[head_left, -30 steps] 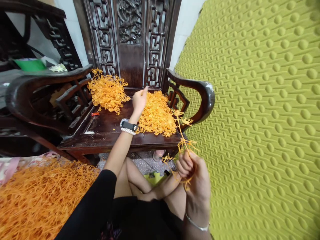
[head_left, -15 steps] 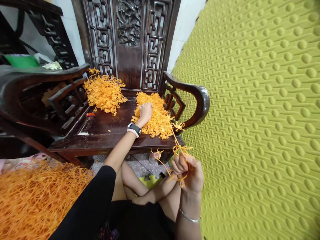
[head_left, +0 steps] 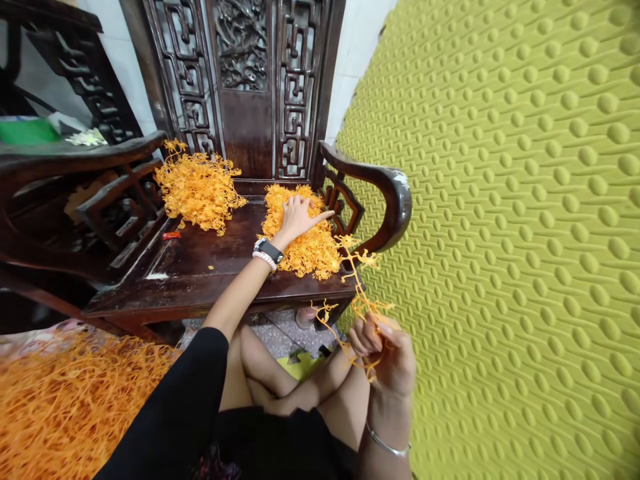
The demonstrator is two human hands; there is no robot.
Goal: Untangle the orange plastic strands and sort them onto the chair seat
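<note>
My left hand [head_left: 298, 217] lies over the right-hand pile of curly orange plastic pieces [head_left: 313, 250] on the chair seat, its thumb stretched out to the right and its fingers apart. Nothing shows in its grip. In front of my knees, my right hand [head_left: 387, 350] is closed around some orange branched strands [head_left: 359, 283]. They stick out above the fist toward the pile's right edge, and a few loops hang to the left. Farther left on the seat sits a second orange pile [head_left: 197, 190].
The dark carved wooden chair [head_left: 220, 283] has curved armrests on both sides. A large heap of orange strands [head_left: 75, 400] spreads at lower left. A yellow-green bumpy panel [head_left: 500, 233] stands close on the right. A small red scrap [head_left: 171, 235] lies on the seat.
My left hand has opened, its thumb spreading to the right over the pile. The right hand keeps its hold on the strands and has shifted slightly right in view.
</note>
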